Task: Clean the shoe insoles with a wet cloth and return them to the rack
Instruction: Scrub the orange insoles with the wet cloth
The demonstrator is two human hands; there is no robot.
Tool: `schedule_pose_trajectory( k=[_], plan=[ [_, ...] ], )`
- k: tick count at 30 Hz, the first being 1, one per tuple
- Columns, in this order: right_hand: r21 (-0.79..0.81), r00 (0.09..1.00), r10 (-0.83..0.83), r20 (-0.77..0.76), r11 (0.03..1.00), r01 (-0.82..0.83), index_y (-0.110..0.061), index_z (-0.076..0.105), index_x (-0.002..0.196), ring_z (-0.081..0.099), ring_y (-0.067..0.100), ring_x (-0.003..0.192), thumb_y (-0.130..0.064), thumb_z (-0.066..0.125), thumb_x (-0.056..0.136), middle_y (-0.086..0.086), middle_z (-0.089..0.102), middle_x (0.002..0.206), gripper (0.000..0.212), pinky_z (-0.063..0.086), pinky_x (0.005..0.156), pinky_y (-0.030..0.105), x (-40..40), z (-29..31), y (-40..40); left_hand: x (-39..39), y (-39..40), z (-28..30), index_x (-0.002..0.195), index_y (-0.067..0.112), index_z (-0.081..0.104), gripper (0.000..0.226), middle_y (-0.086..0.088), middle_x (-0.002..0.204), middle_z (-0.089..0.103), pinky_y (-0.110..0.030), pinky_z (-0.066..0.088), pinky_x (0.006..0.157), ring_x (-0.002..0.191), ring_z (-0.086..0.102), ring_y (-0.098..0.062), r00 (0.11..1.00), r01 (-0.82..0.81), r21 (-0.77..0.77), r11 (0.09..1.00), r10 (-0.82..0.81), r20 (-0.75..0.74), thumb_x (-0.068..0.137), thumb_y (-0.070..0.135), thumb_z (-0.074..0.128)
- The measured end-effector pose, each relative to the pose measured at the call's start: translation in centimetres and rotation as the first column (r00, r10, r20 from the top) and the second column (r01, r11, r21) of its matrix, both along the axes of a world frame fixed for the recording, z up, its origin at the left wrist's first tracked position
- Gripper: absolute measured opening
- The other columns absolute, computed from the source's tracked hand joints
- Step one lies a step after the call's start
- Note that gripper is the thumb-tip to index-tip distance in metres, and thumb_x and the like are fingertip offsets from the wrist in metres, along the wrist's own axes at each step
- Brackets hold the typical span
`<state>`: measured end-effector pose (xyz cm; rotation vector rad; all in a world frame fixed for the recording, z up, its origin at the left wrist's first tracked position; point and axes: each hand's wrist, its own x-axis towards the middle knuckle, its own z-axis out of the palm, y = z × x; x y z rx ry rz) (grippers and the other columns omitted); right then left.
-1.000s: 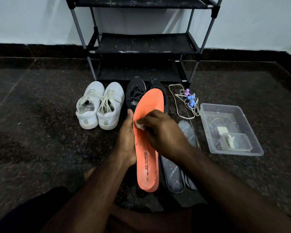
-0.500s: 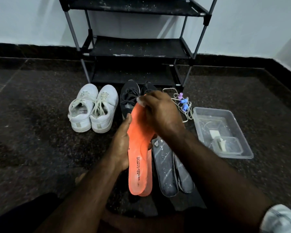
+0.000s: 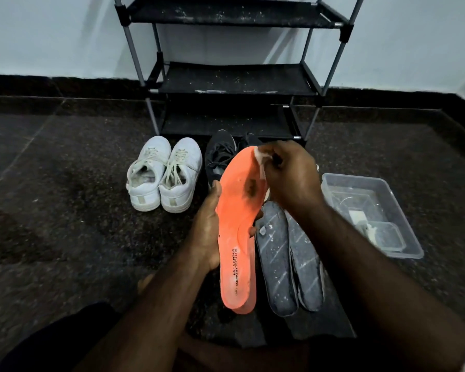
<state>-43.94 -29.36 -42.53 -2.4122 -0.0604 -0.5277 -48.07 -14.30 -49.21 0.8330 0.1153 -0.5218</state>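
On the dark speckled stone floor (image 3: 65, 210), in front of the black metal-framed shoe rack (image 3: 234, 81) at twelve o'clock, a person holds a long orange foam insole (image 3: 236, 224) raised with its toe pointing toward the rack. The left hand (image 3: 207, 232) grips the insole's middle from its nine o'clock edge, thumb lying along that edge and fingertips curling round the opposite side. The right hand (image 3: 287, 178) pinches a small wet white cloth (image 3: 261, 159) against the insole's toe at its one o'clock corner. A dark smudge marks the orange surface just below the cloth. Two grey speckled insoles (image 3: 287, 259) lie side by side on the floor at three o'clock of the orange one. A pair of white lace-up sneakers (image 3: 164, 173) stands at ten o'clock, and a pair of black sneakers (image 3: 220, 154) sits just behind the raised toe. A clear plastic tub (image 3: 371, 210) rests at three o'clock, beyond the right forearm.
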Motion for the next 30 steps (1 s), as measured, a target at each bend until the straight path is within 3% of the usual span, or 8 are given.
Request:
schedule_pose_trajectory(
  k=[4, 7, 10, 15, 19, 23, 26, 30],
  plan=[
    [-0.070, 0.990, 0.094, -0.101, 0.992, -0.102, -0.023, 0.073, 0.096, 0.066, 0.014, 0.083, -0.016, 0.060, 0.088, -0.002, 0.070, 0.091, 0.017, 0.054, 0.080, 0.031, 0.1, -1.1, 1.0, 0.0, 0.0, 0.0, 0.110, 0.020, 0.076, 0.065, -0.010, 0.110, 0.075, -0.035, 0.055, 0.068, 0.088, 0.073, -0.023, 1.000, -0.009, -0.041, 0.999, 0.008, -0.029, 0.099, 0.062, 0.028],
    [-0.079, 0.986, 0.140, -0.089, 0.986, -0.147, -0.016, 0.073, 0.105, 0.066, 0.017, 0.092, -0.011, 0.064, 0.087, 0.004, 0.069, 0.102, 0.021, 0.053, 0.085, 0.032, -2.7, -1.9, 1.6, 0.2, 0.1, -0.1, 0.131, 0.016, 0.063, 0.066, -0.012, 0.124, 0.070, -0.041, 0.055, 0.090, 0.107, 0.070, -0.026, 0.998, -0.031, -0.085, 0.996, 0.026, -0.060, 0.101, 0.063, 0.027],
    [-0.071, 0.968, 0.221, -0.115, 0.970, -0.230, -0.019, 0.075, 0.104, 0.066, 0.016, 0.092, -0.010, 0.066, 0.085, 0.002, 0.070, 0.100, 0.022, 0.052, 0.085, 0.029, -4.2, -2.8, 1.9, 0.4, -0.1, -0.7, 0.146, 0.011, 0.048, 0.072, -0.018, 0.141, 0.058, -0.046, 0.042, 0.111, 0.130, 0.056, -0.032, 0.997, -0.046, -0.143, 0.989, 0.037, -0.064, 0.102, 0.063, 0.026],
    [-0.006, 0.972, 0.202, -0.121, 0.979, -0.204, -0.020, 0.075, 0.102, 0.066, 0.016, 0.092, -0.016, 0.066, 0.086, 0.000, 0.070, 0.099, 0.019, 0.052, 0.086, 0.033, -4.3, -3.5, 2.1, 0.8, 0.0, -1.4, 0.143, 0.011, 0.051, 0.077, -0.017, 0.139, 0.060, -0.048, 0.039, 0.113, 0.131, 0.056, -0.033, 0.993, -0.093, -0.135, 0.987, 0.082, -0.087, 0.100, 0.068, 0.024],
    [-0.116, 0.908, 0.342, -0.243, 0.919, -0.377, -0.018, 0.075, 0.107, 0.065, 0.021, 0.097, -0.006, 0.061, 0.080, 0.003, 0.072, 0.103, 0.033, 0.047, 0.089, 0.029, -6.9, -3.6, 3.6, 1.0, 0.6, -1.4, 0.140, 0.006, 0.054, 0.080, -0.020, 0.134, 0.062, -0.048, 0.043, 0.109, 0.122, 0.061, -0.035, 0.985, -0.132, -0.117, 0.984, 0.117, -0.125, 0.096, 0.070, 0.032],
    [0.001, 0.934, 0.308, -0.178, 0.950, -0.313, -0.018, 0.075, 0.106, 0.066, 0.017, 0.096, -0.009, 0.065, 0.084, 0.002, 0.072, 0.103, 0.026, 0.049, 0.089, 0.031, -6.8, -3.7, 2.8, 1.2, 0.6, -0.8, 0.131, 0.002, 0.057, 0.088, -0.019, 0.120, 0.067, -0.046, 0.039, 0.111, 0.115, 0.062, -0.033, 0.989, -0.122, -0.127, 0.984, 0.110, -0.096, 0.075, 0.069, 0.068],
    [0.018, 0.959, 0.248, -0.138, 0.969, -0.248, -0.018, 0.076, 0.105, 0.065, 0.016, 0.095, -0.008, 0.066, 0.084, 0.002, 0.072, 0.101, 0.025, 0.047, 0.089, 0.027, -6.2, -3.7, 3.1, 0.9, 0.5, -1.0, 0.132, 0.005, 0.058, 0.075, -0.020, 0.124, 0.068, -0.046, 0.046, 0.103, 0.114, 0.066, -0.033, 0.989, -0.113, -0.138, 0.984, 0.099, -0.107, 0.096, 0.067, 0.037],
    [-0.060, 0.879, 0.417, -0.232, 0.896, -0.440, -0.018, 0.076, 0.102, 0.064, 0.019, 0.090, -0.002, 0.062, 0.075, 0.002, 0.070, 0.096, 0.034, 0.046, 0.082, 0.028, -7.9, -3.8, 4.2, 1.2, 0.8, -1.5, 0.134, 0.006, 0.062, 0.080, -0.021, 0.134, 0.062, -0.051, 0.041, 0.112, 0.123, 0.059, -0.037, 0.987, -0.127, -0.060, 0.990, 0.120, -0.109, 0.093, 0.071, 0.039]
  ],
)
